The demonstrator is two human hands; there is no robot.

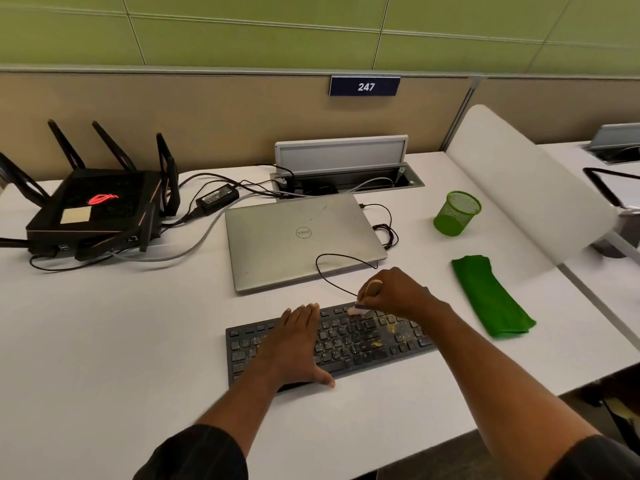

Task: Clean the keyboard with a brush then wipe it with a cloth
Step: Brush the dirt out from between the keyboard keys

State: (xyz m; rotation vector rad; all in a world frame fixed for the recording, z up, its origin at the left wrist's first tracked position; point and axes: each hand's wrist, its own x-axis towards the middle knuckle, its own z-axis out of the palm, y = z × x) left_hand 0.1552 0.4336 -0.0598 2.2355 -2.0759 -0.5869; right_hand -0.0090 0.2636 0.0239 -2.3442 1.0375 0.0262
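Kbd (363,341) is lying at lower centre of frame on the white counter (121,323), its long edge tilting up to the right. L hand (294,344) is pressing flat on its left half, fingers straight, grip apart and holding nothing; prob. steadying it. R hand (398,292) is sitting at the kbd's top edge, right of centre. Its grip is clamped round the wooden handle of the brush (358,309), w/ pale bristles touching the upper key row. Yellowish debris (393,329) is sitting on keys just below-right of the bristles, so brushing step is judged under way, not finished. Green cloth (491,296) is lying folded at right of frame, well apart from kbd, untouched; wipe step not yet begun. Risks: thin black cable (332,258) is looping just above the brush and over the near edge of the closed laptop (298,237), so a long stroke could be snagging it and tugging the kbd. Strokes toward frame top would be flicking debris against the laptop. Hard strokes may be driving crumbs down between keys instead of off. If L hand lifts, kbd could be sliding on the smooth counter.
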